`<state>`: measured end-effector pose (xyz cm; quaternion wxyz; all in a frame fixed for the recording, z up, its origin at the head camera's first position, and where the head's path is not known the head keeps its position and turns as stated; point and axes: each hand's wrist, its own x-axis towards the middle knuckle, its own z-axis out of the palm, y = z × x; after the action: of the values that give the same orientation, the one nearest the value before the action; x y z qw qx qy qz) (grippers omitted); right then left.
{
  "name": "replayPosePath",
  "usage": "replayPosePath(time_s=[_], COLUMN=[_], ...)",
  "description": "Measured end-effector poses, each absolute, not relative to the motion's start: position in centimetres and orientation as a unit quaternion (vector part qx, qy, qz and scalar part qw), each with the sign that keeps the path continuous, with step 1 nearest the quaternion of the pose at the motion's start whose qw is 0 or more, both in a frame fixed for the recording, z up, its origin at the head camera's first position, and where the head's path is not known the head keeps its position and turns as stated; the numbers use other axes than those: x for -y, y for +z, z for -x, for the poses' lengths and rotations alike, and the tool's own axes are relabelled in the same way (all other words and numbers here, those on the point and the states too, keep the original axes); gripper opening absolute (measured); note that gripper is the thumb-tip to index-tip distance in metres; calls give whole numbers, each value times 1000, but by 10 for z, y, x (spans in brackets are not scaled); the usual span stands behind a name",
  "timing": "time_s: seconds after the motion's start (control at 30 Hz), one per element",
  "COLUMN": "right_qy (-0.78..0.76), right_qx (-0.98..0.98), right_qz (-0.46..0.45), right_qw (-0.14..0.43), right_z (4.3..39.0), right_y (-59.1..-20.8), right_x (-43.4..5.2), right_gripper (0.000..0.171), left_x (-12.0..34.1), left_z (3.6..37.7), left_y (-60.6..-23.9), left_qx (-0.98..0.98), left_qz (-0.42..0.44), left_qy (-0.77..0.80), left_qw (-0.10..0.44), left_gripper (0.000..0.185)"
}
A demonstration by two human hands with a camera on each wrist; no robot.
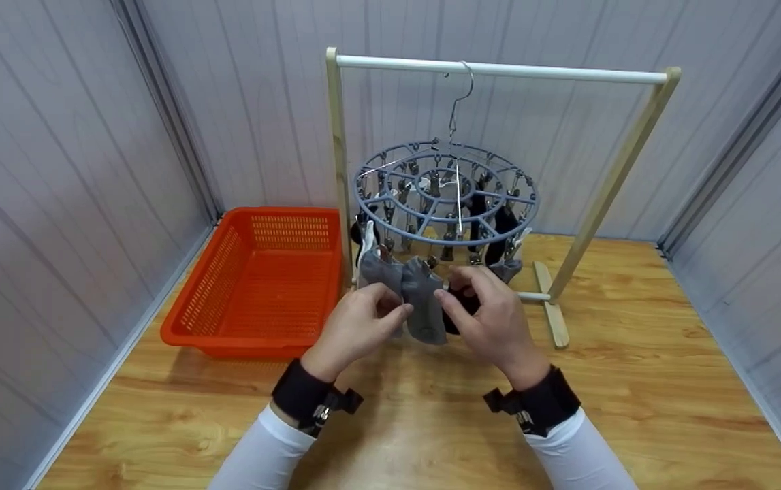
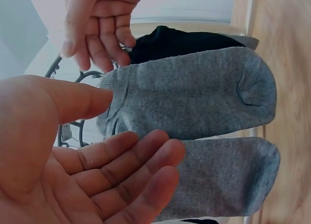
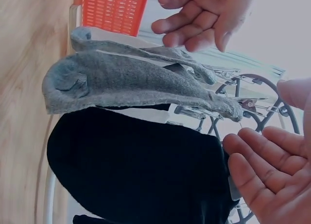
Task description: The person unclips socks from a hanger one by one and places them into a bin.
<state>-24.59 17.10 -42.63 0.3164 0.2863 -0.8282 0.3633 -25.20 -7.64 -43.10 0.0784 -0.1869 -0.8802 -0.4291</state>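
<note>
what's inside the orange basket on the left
Nothing shows inside the orange basket: in the head view its perforated floor and far wall look bare. The near wall hides a thin strip of floor just behind it. The socks hang from the round clip hanger beside it.

Tight under the hanger
Socks (image 1: 423, 299) and clips (image 1: 449, 235) crowd the front; bare worktop (image 1: 635, 381) lies right, basket (image 1: 261, 279) left.

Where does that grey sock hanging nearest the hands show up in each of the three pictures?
Head: the grey sock hangs at centre, between the left hand and right hand.
Left wrist: it lies across the middle, right of the open palm.
Right wrist: upper left, seen edge-on above the black sock, at.
Shared landmark: the round clip hanger.
</note>
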Motion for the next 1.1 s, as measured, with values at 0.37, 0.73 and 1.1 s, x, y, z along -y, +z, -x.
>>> replayPosePath(time_s=[0.37, 0.73, 1.1], right_qy=[359, 368, 378], right_qx=[831, 838, 838], right_qz=[-277, -266, -258], right_qw=[321, 302, 296], right_z=[250, 251, 256], right_y=[-426, -427, -427], right_x=[-166, -164, -159], right_gripper=[35, 39, 41], left_x=[72, 67, 64], left_z=[256, 255, 256], left_y=[-439, -446, -451], left_qx=[883, 868, 866], left_qz=[172, 163, 144], left_qy=[-435, -468, -477], left_qw=[34, -7, -38], left_gripper=[32, 39, 47])
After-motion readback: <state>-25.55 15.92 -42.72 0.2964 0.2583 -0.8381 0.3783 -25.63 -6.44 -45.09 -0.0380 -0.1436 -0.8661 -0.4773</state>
